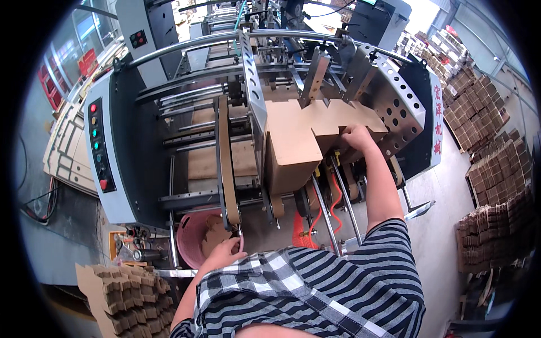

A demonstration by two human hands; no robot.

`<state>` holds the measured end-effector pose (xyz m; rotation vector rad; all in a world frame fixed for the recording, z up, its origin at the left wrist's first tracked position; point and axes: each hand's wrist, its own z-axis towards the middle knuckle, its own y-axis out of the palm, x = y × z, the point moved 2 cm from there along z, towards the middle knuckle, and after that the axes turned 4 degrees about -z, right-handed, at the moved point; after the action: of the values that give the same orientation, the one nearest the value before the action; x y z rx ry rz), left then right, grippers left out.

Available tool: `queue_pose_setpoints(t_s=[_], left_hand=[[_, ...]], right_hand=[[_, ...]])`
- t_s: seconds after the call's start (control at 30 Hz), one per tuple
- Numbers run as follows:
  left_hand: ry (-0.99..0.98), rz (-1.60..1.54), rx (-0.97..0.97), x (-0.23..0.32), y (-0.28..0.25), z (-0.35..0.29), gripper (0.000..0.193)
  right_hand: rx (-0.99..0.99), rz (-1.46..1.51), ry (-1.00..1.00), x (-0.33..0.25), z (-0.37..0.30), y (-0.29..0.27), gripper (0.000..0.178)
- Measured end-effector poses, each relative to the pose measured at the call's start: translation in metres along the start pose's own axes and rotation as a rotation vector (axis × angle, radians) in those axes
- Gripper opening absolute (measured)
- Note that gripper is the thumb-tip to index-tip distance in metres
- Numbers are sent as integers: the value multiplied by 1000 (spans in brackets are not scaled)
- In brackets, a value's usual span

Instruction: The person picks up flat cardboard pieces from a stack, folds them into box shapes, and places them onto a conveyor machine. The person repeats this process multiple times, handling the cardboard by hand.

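A tall stack of flat brown cardboard blanks (293,151) with notched edges stands in the machine's feeder, between upright metal guides. My right hand (358,137) has reached out to the notched near edge on the stack's right side. Its fingers are curled in against the cardboard there, and the fingertips are partly hidden. Low at the left, my left hand (225,252) is beside the rim of a pink basket (185,243), with its fingers loosely apart. Brown cardboard pieces (214,234) lie in that basket.
A perforated metal side plate (397,104) flanks the stack. Feed belts (226,163), steel rods (348,200) and orange air hoses (301,231) are close by. The control panel (98,146) is left. Bundled cardboard (132,298) stands at lower left; more piles (487,180) are right.
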<state>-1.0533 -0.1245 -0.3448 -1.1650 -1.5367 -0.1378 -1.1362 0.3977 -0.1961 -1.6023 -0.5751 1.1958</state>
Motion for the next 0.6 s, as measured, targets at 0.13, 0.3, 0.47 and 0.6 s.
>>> queue_pose_setpoints(t_s=[0.13, 0.3, 0.47, 0.6], left_hand=[[-7, -29, 23, 7, -2, -10, 60], [-11, -45, 54, 3, -1, -16, 60], [-25, 5, 30, 11, 0, -19, 61], [-64, 15, 13, 8, 2, -24, 60]], right_hand=[[-68, -18, -45, -21, -23, -13, 21], [-327, 121, -149, -61, -75, -15, 20], [-443, -52, -277, -74, -117, 12, 24], [-540, 43, -445, -96, -135, 30, 29]])
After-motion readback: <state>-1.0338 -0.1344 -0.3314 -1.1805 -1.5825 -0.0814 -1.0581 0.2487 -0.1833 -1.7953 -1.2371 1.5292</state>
